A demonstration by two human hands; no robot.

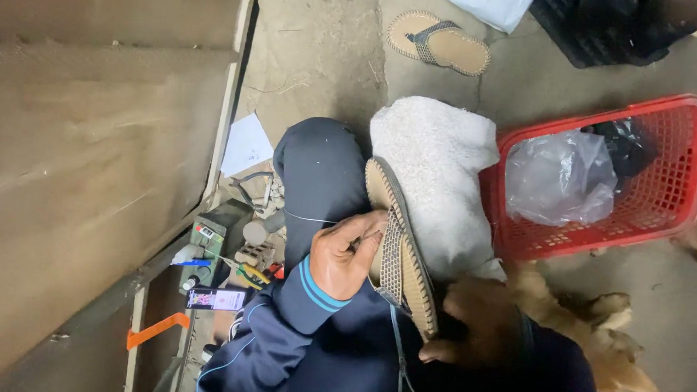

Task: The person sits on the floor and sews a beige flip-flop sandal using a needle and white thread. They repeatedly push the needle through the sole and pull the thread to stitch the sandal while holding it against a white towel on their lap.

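A tan sandal with a woven edge and dark patterned sole point(400, 246) stands on its side across my lap, against a white fluffy towel point(435, 173) on my knee. My left hand point(347, 253) presses against the sandal's sole with fingers curled, pinching something small; a thin pale thread point(309, 218) runs from it to the left. My right hand point(469, 322) grips the sandal's near end from the right. Both arms wear dark blue sleeves.
A matching sandal point(438, 42) lies on the concrete floor ahead. A red plastic basket point(666, 197) holding clear and black bags sits at right. A tan dog point(596, 328) lies beside my right leg. Small tools and a phone point(216, 299) clutter the left, by a wooden board point(88, 166).
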